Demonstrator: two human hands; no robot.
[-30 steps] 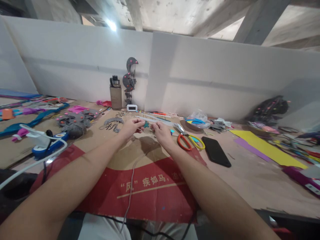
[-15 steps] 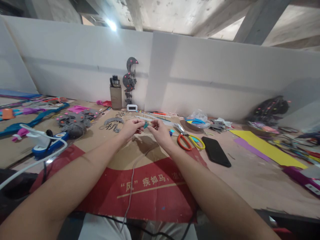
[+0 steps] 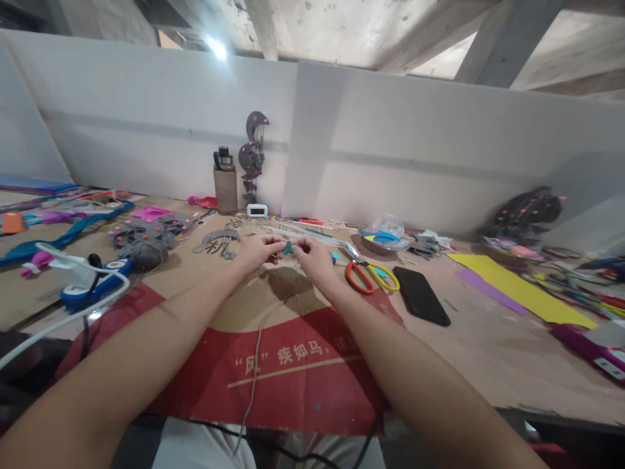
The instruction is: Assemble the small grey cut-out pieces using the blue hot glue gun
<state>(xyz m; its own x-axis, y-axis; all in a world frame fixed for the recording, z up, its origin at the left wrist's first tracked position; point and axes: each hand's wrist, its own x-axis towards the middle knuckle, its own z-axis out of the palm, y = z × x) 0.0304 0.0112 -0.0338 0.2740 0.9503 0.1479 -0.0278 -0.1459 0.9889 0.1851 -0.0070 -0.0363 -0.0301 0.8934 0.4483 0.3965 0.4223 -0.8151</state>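
A small teal piece (image 3: 288,248), star-like in outline, is held up over the cardboard between my two hands. My left hand (image 3: 262,254) pinches its left side between thumb and fingertips. On its right side, the fingers of my right hand (image 3: 312,255) are closed against the edge. The fingertips cover part of the piece, so its material is hard to tell. Beneath them lies a red and brown cardboard sheet (image 3: 293,371) with printed characters, and a thin grey cord (image 3: 255,365) runs down over it. Scissors (image 3: 360,264) with red and yellow handles rest right of my right hand.
A black phone (image 3: 420,296) lies beyond the scissors, near yellow paper (image 3: 517,290). Left are a blue power strip (image 3: 97,286) with a white cable and grey felt pieces (image 3: 146,241). Behind stand a bottle (image 3: 225,185), a small clock (image 3: 256,210) and a plastic-wrapped bowl (image 3: 383,244).
My right hand has moved left onto the teal piece, then slightly back right with its fingers against the edge. The piece has turned a little. My left hand keeps its pinch.
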